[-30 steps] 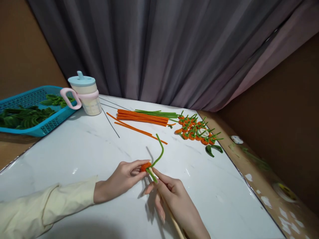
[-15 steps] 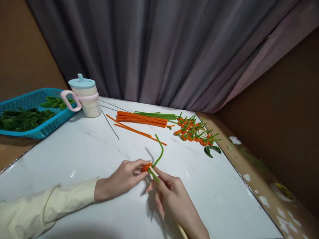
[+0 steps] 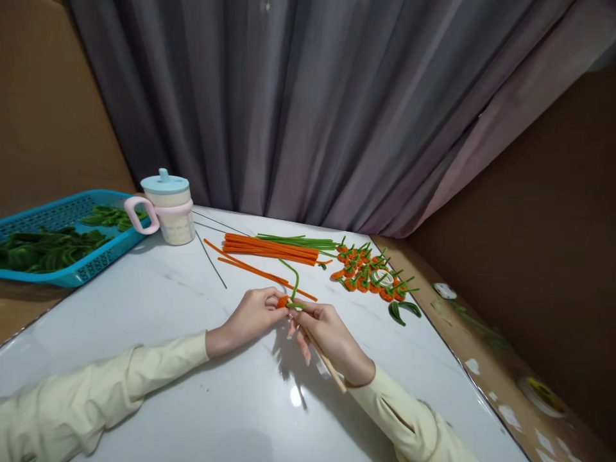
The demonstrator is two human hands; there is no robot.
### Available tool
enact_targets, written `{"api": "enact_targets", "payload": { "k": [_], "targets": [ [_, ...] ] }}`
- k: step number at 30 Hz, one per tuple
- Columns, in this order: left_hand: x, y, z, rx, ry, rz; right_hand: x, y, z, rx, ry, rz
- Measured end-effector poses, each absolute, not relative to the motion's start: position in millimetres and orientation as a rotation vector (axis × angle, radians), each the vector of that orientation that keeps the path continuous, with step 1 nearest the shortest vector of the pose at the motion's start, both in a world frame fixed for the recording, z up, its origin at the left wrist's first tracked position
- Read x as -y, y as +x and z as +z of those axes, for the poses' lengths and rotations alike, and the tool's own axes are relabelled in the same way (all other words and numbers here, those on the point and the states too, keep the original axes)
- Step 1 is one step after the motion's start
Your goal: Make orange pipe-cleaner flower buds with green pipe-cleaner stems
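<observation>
My left hand [image 3: 251, 319] pinches a small orange coil of pipe cleaner [image 3: 283, 301] between thumb and fingers. A green pipe cleaner [image 3: 296, 277] comes out of the coil, one end curving up and the other short end pointing right. My right hand [image 3: 335, 335] is closed at the coil's right side around a thin wooden stick [image 3: 331, 368]. The stick's tip meets the coil, and its lower end slants down past the palm. Right fingertips touch the short green end. Both hands are above the white tabletop [image 3: 226, 410]; the exact contact at the fingertips is partly hidden.
Behind the hands lie orange pipe cleaners [image 3: 269, 248] and green ones [image 3: 301, 242]. Several finished orange pieces with green stems [image 3: 363, 284] surround a white ring [image 3: 383, 278]. A lidded cup [image 3: 176, 221] and a blue basket of green leaves [image 3: 96, 259] stand left.
Both hands and the orange coil have shifted up and away across the table. The short green end has swung from pointing down to pointing right, and more of the stick shows.
</observation>
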State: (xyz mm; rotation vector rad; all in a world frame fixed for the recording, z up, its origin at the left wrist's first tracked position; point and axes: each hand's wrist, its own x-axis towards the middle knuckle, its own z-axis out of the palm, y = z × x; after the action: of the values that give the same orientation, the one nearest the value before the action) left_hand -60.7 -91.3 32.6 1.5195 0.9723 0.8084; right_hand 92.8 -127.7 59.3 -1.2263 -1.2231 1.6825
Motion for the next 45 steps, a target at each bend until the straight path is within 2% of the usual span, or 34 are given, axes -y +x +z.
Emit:
{"api": "enact_targets", "payload": {
  "k": [16,23,32,38,45],
  "targets": [
    [69,-67,37,-1.048,1.448,0.815,92,91,60,1.298,-1.209,1.722],
    [60,-72,35,-0.976,1.312,0.681,92,101,68,1.515,-1.261,1.709],
    [67,-76,63,-0.889,1.229,0.558,98,110,85,1.754,-1.294,1.676],
    [60,-80,64,-0.805,1.215,0.395,101,120,94,1.988,-1.252,1.591],
    [59,-75,53,-0.648,0.947,0.518,100,122,97,2.009,-1.247,1.478]
  ]
}}
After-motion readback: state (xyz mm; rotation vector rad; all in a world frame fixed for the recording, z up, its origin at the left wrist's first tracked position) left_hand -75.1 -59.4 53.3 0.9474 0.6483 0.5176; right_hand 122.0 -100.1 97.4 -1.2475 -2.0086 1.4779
